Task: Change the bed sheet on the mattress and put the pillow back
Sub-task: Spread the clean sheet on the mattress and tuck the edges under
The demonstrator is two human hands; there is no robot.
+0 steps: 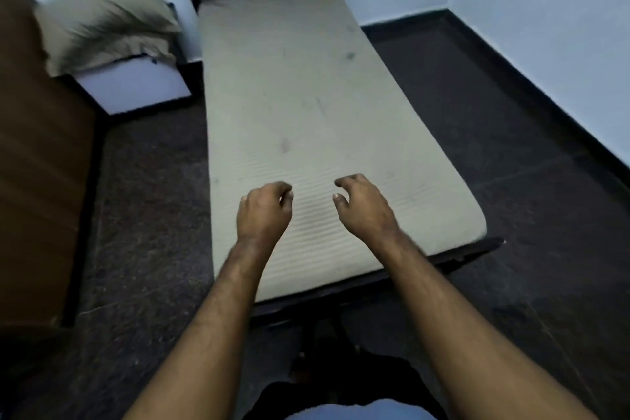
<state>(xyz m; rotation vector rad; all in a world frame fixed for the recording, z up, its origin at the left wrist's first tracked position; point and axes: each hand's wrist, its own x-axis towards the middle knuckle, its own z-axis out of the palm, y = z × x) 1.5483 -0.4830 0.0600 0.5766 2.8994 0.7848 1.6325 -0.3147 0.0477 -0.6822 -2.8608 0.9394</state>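
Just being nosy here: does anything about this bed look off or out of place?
Yes. The mattress lies bare, with dark smudges, and sits skewed on its dark frame. A bundle of bedding is heaped on a white cabinet beside it.

Dark speckled stone floor (477,133), pale blue painted walls (545,10) with black skirting band (531,75) along the base, brown wooden panel (37,181) at left edge, white box-shaped cabinet with black frame (136,87) at far left
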